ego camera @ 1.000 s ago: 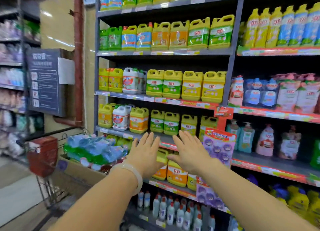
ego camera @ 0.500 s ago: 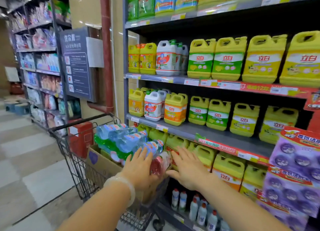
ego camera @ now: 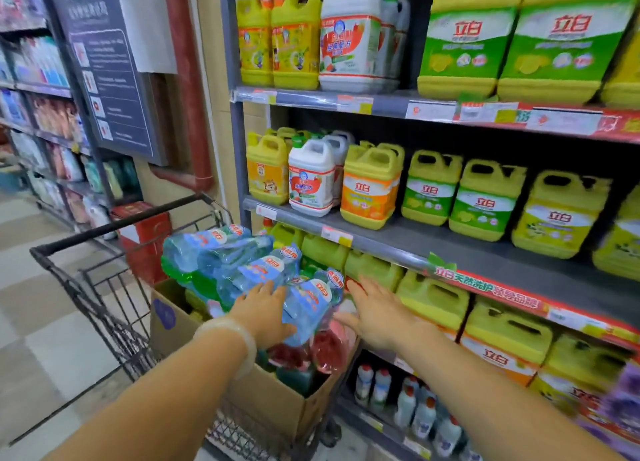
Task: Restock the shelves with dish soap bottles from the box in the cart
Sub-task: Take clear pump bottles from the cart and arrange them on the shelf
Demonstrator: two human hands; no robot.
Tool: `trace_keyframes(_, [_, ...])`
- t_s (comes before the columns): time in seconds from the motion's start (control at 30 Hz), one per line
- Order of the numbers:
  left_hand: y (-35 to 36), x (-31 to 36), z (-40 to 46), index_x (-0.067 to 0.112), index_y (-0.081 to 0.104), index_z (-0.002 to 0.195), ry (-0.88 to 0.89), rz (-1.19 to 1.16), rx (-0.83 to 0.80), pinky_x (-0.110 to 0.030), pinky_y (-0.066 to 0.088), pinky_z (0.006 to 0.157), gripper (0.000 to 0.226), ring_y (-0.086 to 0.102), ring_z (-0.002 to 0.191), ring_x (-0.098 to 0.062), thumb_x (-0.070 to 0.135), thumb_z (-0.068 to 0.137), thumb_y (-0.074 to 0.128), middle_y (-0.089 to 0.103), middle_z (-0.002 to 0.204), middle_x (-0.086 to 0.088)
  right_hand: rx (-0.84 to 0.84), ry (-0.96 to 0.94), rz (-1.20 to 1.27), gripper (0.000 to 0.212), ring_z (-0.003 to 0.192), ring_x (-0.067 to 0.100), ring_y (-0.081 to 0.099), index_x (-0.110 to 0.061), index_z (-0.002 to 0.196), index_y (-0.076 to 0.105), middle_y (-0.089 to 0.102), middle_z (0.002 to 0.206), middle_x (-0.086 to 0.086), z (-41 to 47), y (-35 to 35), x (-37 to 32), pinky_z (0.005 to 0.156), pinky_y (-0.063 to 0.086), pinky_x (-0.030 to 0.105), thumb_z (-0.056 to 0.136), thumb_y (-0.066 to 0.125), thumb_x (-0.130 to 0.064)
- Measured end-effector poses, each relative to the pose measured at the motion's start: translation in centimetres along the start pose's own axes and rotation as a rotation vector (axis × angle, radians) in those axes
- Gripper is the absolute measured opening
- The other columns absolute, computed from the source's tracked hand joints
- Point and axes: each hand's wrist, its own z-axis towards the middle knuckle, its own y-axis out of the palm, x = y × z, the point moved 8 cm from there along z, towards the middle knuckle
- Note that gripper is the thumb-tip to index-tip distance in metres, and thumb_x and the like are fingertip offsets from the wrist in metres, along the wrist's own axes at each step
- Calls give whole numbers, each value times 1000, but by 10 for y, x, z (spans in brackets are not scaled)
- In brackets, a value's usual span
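A cardboard box [ego camera: 277, 401] sits in a wire shopping cart [ego camera: 104, 308]. It is heaped with shrink-wrapped packs of blue and green dish soap bottles [ego camera: 242, 260], with red ones lower down [ego camera: 311, 353]. My left hand [ego camera: 263, 311] lies flat on the left side of the nearest blue pack [ego camera: 311, 301], fingers spread. My right hand [ego camera: 377, 315] is open at that pack's right side, fingers apart, touching or nearly touching it. Neither hand has closed around a bottle.
Grey shelves [ego camera: 398, 239] on the right are packed with yellow, white and orange soap jugs [ego camera: 370, 183]. Small white bottles [ego camera: 408, 401] stand on the bottom shelf. A red pipe [ego camera: 187, 80] and a dark notice board [ego camera: 104, 62] stand behind the cart. Tiled aisle floor lies to the left.
My view has turned left and down from the shelves to the cart. Both hands dropped from in front of the shelf onto the blue pack on top of the box.
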Motion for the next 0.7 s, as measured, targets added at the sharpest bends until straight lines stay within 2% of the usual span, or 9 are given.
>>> trace_keyframes(0.13, [16,-12,57,11,28,143,4,-88,-97,-39,39,104,67,41,131,-30,41,90,55,38,146,-13,-27,10,149,74,142,27,21,-15,150,14,20,155,12,58,27,14,116,21,35,94,37,-55])
trace_keyframes(0.3, [22,-12,118,5,28,144,-2,-135,-134,-35,35,106,68,39,134,-28,44,93,51,37,147,-13,-155,57,301,76,145,29,15,-10,149,14,20,156,14,110,66,31,118,17,38,93,38,-55])
trace_keyframes(0.4, [28,-8,144,5,38,136,16,-215,-129,-32,38,98,60,46,126,-29,41,92,54,48,138,-13,-192,100,319,77,141,31,24,-8,142,31,34,147,17,138,93,35,117,18,41,90,32,-65])
trace_keyframes(0.5, [43,-4,164,3,43,127,15,-265,-204,-33,40,95,55,49,121,-29,41,90,56,51,132,-14,-157,151,306,118,130,27,36,-6,124,48,49,130,15,161,118,38,115,18,43,61,1,-93])
trace_keyframes(0.57, [53,-2,174,2,43,126,21,-287,-281,-34,41,95,57,51,119,-29,43,90,56,52,131,-15,-162,182,298,140,131,25,34,-6,124,49,48,129,15,172,134,42,117,14,40,41,-19,-96])
trace_keyframes(0.6, [57,-2,179,3,43,127,22,-302,-313,-34,42,95,59,51,119,-29,46,89,56,52,131,-14,-161,196,289,139,134,26,30,-7,127,47,46,132,15,177,139,44,118,11,39,43,-19,-96])
trace_keyframes(0.63, [60,-2,184,4,45,127,22,-321,-337,-33,42,94,61,52,119,-28,49,87,57,53,130,-13,-160,231,291,126,137,27,26,-8,131,45,44,135,15,177,140,45,117,10,38,57,-10,-94])
trace_keyframes(0.67, [63,-2,188,6,47,126,28,-337,-352,-33,43,94,62,53,118,-27,52,85,58,55,129,-11,-180,270,335,108,138,30,25,-7,133,42,42,136,16,174,144,45,116,13,35,72,2,-87])
trace_keyframes(0.7, [64,-2,192,8,51,124,35,-346,-371,-34,45,94,62,55,116,-27,54,84,59,57,128,-11,-100,264,407,96,134,30,30,-8,138,36,45,131,16,174,141,45,112,24,31,81,8,-79])
